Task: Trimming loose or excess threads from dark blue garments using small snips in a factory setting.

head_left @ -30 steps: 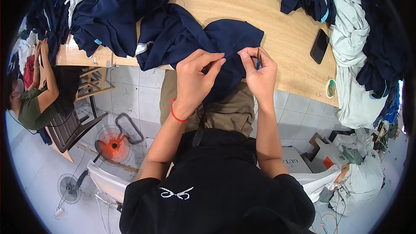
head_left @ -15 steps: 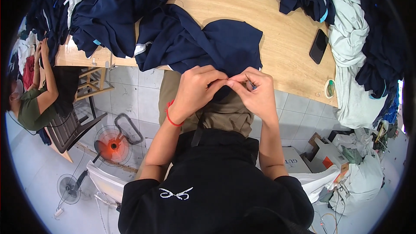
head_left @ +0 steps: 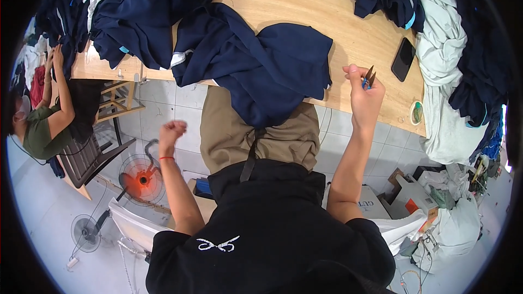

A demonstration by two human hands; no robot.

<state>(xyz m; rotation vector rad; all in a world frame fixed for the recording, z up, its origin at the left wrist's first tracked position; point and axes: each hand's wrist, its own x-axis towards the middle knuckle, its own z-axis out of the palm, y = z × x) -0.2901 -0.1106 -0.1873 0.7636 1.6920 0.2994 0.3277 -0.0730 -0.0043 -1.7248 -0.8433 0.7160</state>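
Observation:
A dark navy garment (head_left: 256,65) lies bunched over the table's near edge, and its lower part drapes onto my lap. Neither hand touches it. My left hand (head_left: 173,132) is away to the left, over the floor beside my leg. Its fingers are curled together, and whatever they may hold is too small to make out. Over the table's right front part, my right hand (head_left: 366,90) is raised with the fingers closed round a small pair of thread snips (head_left: 368,79). Their blue handle sits in the palm and the dark blades point up.
The wooden table (head_left: 305,0) carries piled navy garments (head_left: 136,16), a black phone (head_left: 403,59) and a small oval dish (head_left: 416,113). White cloth (head_left: 441,49) hangs at the right. Fans (head_left: 143,179) stand at the lower left; a co-worker (head_left: 46,117) handles cloth farther left.
My hands, together at the garment's near edge before, have parted. The left swung down and left, the right moved up and right with the snips. The garment's edge dropped onto my lap.

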